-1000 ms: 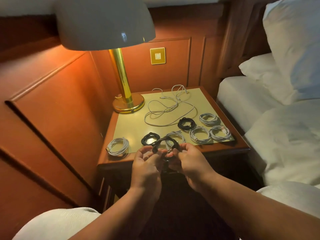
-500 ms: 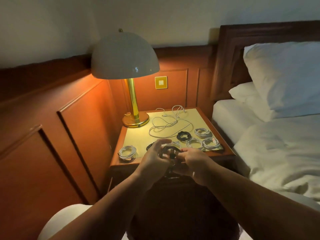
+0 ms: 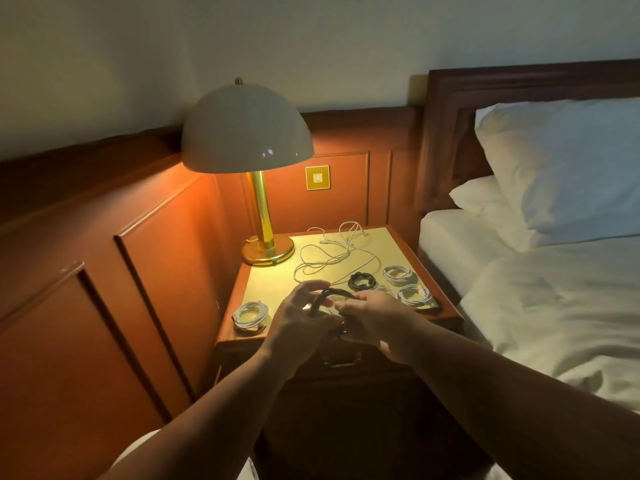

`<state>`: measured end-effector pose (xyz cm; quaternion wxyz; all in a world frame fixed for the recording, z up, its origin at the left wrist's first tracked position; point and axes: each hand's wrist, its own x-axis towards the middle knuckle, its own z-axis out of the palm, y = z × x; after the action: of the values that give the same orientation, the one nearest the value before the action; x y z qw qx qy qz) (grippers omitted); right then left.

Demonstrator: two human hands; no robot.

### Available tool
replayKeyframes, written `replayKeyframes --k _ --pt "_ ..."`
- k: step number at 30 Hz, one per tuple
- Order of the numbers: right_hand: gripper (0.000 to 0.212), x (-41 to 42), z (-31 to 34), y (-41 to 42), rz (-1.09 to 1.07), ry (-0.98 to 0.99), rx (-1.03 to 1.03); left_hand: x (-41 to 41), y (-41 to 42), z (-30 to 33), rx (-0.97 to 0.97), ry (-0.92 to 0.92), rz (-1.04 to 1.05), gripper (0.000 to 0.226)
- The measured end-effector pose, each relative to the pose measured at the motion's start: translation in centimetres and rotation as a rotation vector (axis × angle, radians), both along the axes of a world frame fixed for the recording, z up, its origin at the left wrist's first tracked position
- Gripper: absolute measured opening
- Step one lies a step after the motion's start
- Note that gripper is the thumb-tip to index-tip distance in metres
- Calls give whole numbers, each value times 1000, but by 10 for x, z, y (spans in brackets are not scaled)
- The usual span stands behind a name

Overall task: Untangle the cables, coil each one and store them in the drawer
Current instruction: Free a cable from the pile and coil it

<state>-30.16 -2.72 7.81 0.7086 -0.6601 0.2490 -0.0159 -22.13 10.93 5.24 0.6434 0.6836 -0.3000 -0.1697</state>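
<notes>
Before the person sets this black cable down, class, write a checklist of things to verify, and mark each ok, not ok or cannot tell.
1. Black cable held by both hands: ok, left hand and right hand both grip it.
2. Its coil finished and secured: cannot tell, the fingers hide most of it.
3. Remaining cables untangled: not ok, a loose white cable sprawls near the lamp.
4. Drawer open for storing: not ok, it looks closed.
5. Bare space on the nightstand for the coil: ok.
</notes>
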Motion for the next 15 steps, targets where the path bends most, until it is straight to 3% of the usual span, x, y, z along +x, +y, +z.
replayKeyframes --k 7,13,15 --pt "12 45 -18 -16 47 116 -168 37 -18 -24 12 22 -23 40" --pt "23 100 -29 -25 71 216 -170 85 -39 -42 206 -305 61 32" --pt "25 120 -32 -28 51 213 -169 105 -46 -46 227 -336 122 32"
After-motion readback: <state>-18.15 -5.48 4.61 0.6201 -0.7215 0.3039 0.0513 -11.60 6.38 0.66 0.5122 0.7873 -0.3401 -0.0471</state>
